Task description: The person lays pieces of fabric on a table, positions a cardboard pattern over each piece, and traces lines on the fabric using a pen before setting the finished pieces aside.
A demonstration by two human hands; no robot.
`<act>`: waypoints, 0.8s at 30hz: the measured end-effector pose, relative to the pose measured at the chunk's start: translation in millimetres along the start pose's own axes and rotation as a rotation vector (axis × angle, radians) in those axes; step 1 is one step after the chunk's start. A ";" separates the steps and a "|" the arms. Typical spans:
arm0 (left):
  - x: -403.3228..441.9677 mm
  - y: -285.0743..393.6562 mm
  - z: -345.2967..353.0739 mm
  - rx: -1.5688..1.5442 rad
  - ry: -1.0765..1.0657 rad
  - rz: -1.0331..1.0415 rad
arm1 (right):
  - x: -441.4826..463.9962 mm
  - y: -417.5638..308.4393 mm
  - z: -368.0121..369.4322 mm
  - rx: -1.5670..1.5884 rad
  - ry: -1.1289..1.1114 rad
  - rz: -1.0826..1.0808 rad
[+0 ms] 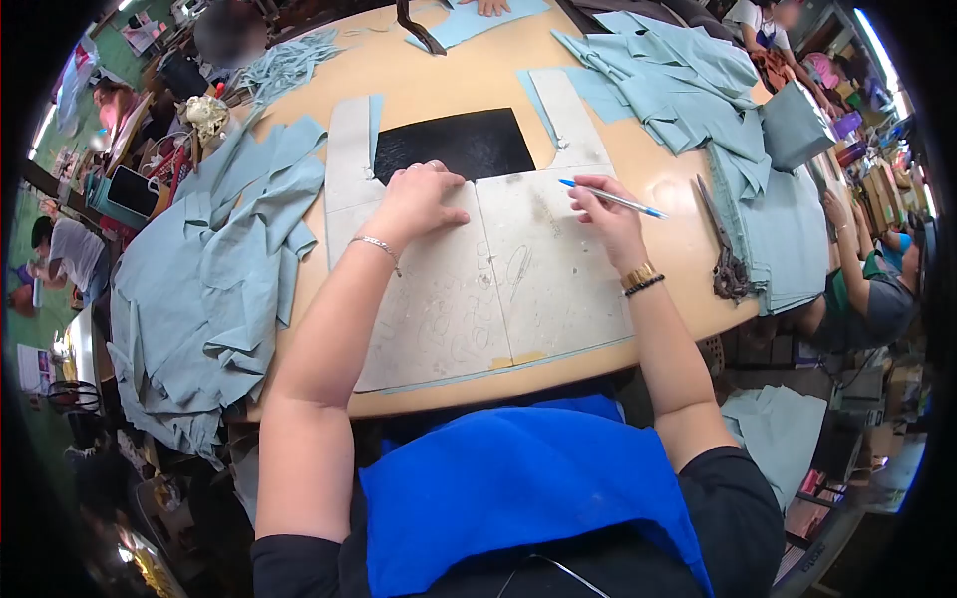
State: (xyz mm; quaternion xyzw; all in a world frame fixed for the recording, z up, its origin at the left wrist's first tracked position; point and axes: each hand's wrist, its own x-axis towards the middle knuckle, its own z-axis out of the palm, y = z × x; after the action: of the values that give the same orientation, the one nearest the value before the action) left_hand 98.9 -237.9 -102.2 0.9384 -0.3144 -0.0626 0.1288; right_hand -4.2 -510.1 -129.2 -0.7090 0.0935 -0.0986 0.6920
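A large pale cardboard pattern (429,289) with two upright straps and pencil marks lies on the table. Light blue-green fabric (374,125) shows under it along several edges. My left hand (424,202) rests on the pattern's upper edge, thumb apart from the bent fingers, holding nothing. Its fingertips are beside a black sheet (459,145) that lies between the straps. My right hand (610,221) is closed on a blue-and-white pen (618,199) above the pattern's right part. The pen's blue end points left; whether its tip touches anything I cannot tell.
Heaped blue-green fabric (204,279) hangs over the table's left edge. More cloth (668,80) lies at the back right. Dark scissors (723,239) lie beside a folded fabric stack (788,239). Across the table, another person's hand (485,6) touches fabric.
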 end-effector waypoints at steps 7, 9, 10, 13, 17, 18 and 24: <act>-3.8 -0.4 2.8 -0.017 0.021 0.018 | 37.4 21.0 62.9 -0.071 -0.112 -0.118; -4.3 -0.3 2.9 -0.008 0.034 0.028 | 47.8 27.1 79.4 -0.099 -0.134 -0.206; -4.5 -1.2 5.1 0.007 0.046 0.039 | 51.2 27.3 86.2 -0.108 -0.153 -0.251; -9.7 -0.7 9.9 0.009 0.142 0.077 | 54.3 31.0 97.3 -0.181 -0.164 -0.377; -24.6 4.4 17.7 0.056 0.262 0.087 | 52.2 31.2 97.6 -0.303 -0.175 -0.436; -27.7 5.2 23.7 0.054 0.261 0.048 | 50.6 28.4 98.2 -0.311 -0.175 -0.440; -39.8 6.3 44.9 -0.005 0.403 0.013 | 50.0 32.7 102.0 -0.307 -0.157 -0.465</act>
State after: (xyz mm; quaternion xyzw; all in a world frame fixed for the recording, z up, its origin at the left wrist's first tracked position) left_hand 54.7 -227.7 -142.0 0.9295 -0.2884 0.1265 0.1917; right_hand 71.5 -426.1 -163.7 -0.8132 -0.1115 -0.1844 0.5406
